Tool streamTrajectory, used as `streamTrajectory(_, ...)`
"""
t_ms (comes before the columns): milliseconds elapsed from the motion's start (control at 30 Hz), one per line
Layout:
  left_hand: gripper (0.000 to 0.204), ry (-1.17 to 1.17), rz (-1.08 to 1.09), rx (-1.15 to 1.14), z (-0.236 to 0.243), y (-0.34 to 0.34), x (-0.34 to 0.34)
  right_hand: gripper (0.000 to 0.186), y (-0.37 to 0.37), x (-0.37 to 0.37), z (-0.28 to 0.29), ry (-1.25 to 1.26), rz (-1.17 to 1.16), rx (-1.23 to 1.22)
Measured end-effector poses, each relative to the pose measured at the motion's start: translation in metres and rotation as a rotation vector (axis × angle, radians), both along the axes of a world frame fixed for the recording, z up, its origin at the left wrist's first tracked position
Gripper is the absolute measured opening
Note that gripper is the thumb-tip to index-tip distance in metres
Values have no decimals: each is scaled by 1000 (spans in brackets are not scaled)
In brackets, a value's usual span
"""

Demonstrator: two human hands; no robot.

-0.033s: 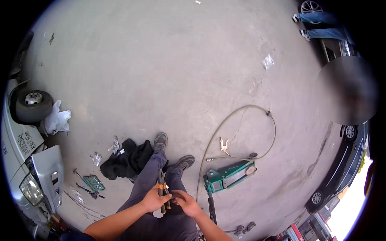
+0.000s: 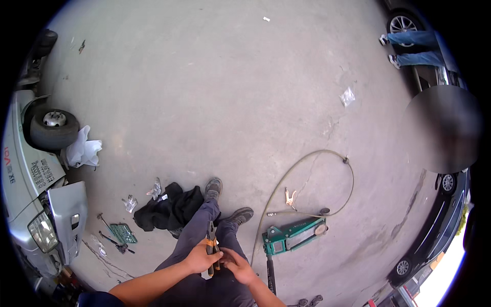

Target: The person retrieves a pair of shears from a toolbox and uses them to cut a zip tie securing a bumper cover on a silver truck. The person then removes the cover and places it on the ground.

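Observation:
My left hand [image 2: 202, 258] is closed around pliers [image 2: 211, 241] with black and orange handles, held over my legs with the jaws pointing away from me. Just right of it, against the handles, my right hand [image 2: 238, 266] has curled fingers; what they hold is too small and hidden to make out. Below, a black cloth garment [image 2: 166, 210] lies left of my shoes. A green floor jack [image 2: 289, 235] with a long black handle is to my right, a looped hose [image 2: 351, 176] beside it.
A van [image 2: 36, 194] with a bare wheel [image 2: 53, 130], a plastic bag [image 2: 82, 148] and scattered tools [image 2: 123, 233] line the left. A co-worker's legs [image 2: 417, 59] show beside a car at upper right. Another dark car [image 2: 424, 230] stands right, near a blurred patch [image 2: 442, 128].
The head view has shifted a little, so the floor, cars and jack appear lower and slightly rightward. My hands remain together at the pliers, with little visible change.

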State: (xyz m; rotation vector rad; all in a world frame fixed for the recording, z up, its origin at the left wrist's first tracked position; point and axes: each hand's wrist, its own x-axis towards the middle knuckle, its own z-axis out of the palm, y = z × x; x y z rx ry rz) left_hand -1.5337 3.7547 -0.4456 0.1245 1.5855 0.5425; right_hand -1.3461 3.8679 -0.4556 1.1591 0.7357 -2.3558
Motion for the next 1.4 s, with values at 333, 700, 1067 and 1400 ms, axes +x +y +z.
streamTrajectory(333, 65, 535, 30, 200, 221, 7, -146, 90, 19, -234, 224, 348, 523, 664)
streamTrajectory(700, 20, 749, 554, 331, 328, -51, -253, 60, 144, -365, 308, 329, 845, 1077)
streamTrajectory(1067, 42, 519, 1371, 802, 476, -62, -335, 21, 161, -509, 383, 475, 854, 1030)
streamTrajectory(1400, 29, 395, 1665, 1304, 495, -185, -409, 27, -23, -671, 476, 764, 887, 699)
